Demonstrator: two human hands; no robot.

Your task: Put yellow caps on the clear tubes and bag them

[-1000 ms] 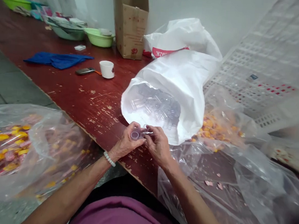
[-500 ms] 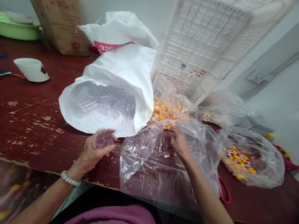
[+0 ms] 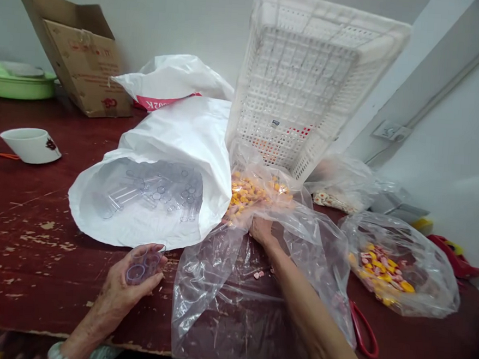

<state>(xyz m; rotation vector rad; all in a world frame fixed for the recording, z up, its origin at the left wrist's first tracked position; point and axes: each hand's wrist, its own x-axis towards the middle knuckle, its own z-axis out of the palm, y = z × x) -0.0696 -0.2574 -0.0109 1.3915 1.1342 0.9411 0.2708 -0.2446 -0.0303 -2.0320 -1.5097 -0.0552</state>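
My left hand [image 3: 128,281] is wrapped round several clear plastic tubes [image 3: 145,265], just in front of the mouth of a white sack [image 3: 180,142]. More clear tubes [image 3: 156,193] lie inside that sack. My right hand [image 3: 260,230] reaches into the opening of a clear plastic bag [image 3: 223,293]; its fingers are hidden by plastic and the pieces. Small yellow and pink pieces [image 3: 244,193] are heaped in the bag beyond the hand. A few pink bits [image 3: 258,274] lie near my right wrist.
A white plastic crate [image 3: 299,85] leans behind the bag. To the right sits another clear bag [image 3: 429,280] of yellow and pink pieces, beside a red loop [image 3: 366,333]. At left are a white cup [image 3: 31,146], a cardboard box [image 3: 89,70] and a green basin [image 3: 19,82].
The view has shifted, so the table items appear lower. My right hand has moved deeper into the clear bag, toward the heap. My left hand still holds the tubes.
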